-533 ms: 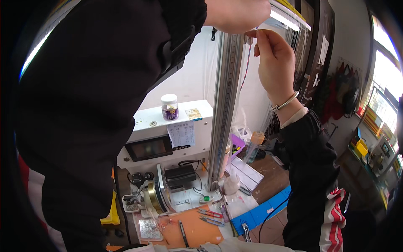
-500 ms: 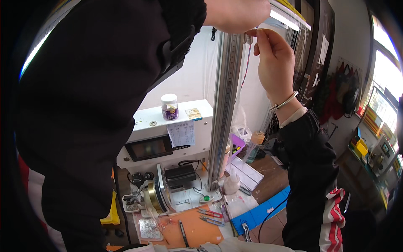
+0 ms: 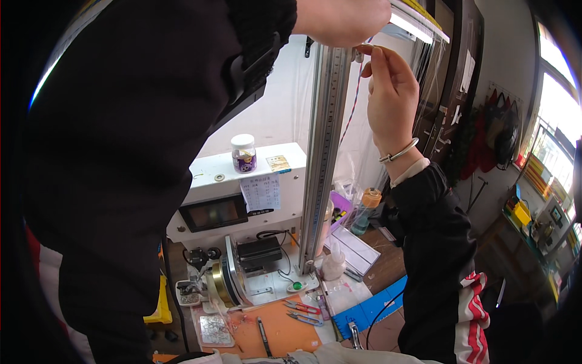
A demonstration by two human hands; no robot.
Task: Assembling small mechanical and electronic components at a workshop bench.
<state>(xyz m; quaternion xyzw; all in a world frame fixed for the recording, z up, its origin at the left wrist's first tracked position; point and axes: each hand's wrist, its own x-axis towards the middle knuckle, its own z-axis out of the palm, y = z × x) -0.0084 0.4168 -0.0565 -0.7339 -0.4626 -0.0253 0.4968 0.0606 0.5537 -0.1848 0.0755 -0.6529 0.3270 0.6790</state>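
White wall, post beside right fingers

Brown tabletop, with an orange mat, a flat white tray and a purple basket on it

The head camera looks from the person's head, forward and steeply down onto the worktop, its wide fisheye bending straight edges toward a dark rim. The left sleeve is nearest, filling much of the left side; the left hand, cut by the upper edge, and right hand are close. A window stands farther off, right.
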